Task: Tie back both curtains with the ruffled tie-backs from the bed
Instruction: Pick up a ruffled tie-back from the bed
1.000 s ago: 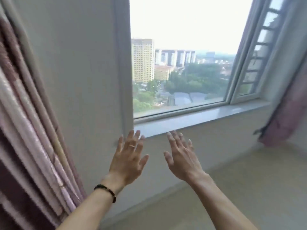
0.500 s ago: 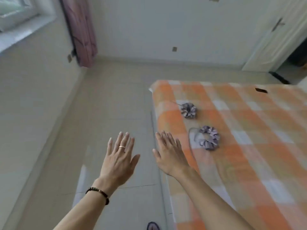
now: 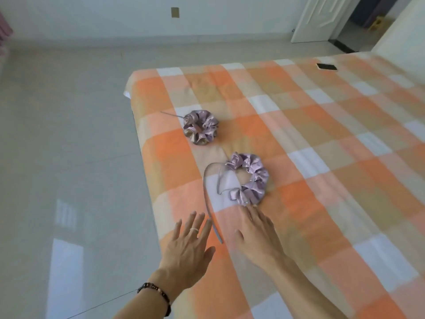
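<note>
Two lilac ruffled tie-backs lie on the bed (image 3: 322,139), which has an orange, beige and white checked cover. The nearer tie-back (image 3: 250,179) has a long grey ribbon trailing toward me. The farther tie-back (image 3: 201,128) lies closer to the bed's left edge. My right hand (image 3: 258,233) is flat with straight fingers, its fingertips just short of the nearer tie-back. My left hand (image 3: 189,247) is spread open over the bed's edge, beside the ribbon's end. Neither hand holds anything. A sliver of pink curtain (image 3: 4,31) shows at the far left.
Pale tiled floor (image 3: 69,157) lies left of the bed. A dark phone (image 3: 326,66) rests on the bed's far side. A white door (image 3: 322,19) stands open at the back right, and a wall plate (image 3: 175,12) sits on the far wall.
My view swung from the window and curtains to the bed. Both open hands came forward over the bed, the right one close to the nearer tie-back.
</note>
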`<move>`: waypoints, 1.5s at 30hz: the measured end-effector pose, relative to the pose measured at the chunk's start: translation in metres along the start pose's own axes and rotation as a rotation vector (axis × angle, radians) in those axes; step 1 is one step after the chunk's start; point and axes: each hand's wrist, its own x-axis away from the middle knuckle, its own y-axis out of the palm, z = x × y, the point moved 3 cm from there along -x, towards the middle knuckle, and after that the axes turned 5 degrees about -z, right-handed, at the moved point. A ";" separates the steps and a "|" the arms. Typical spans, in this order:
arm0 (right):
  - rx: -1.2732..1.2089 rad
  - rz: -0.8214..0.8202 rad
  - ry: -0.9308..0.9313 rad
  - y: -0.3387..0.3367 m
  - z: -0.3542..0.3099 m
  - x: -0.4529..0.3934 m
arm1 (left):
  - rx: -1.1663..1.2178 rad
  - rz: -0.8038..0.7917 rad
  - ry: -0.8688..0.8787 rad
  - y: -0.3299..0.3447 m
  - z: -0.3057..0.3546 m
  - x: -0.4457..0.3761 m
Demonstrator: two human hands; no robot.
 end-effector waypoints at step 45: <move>-0.064 -0.441 -0.914 -0.146 -0.554 0.236 | 0.504 0.446 -0.697 -0.241 -0.231 0.497</move>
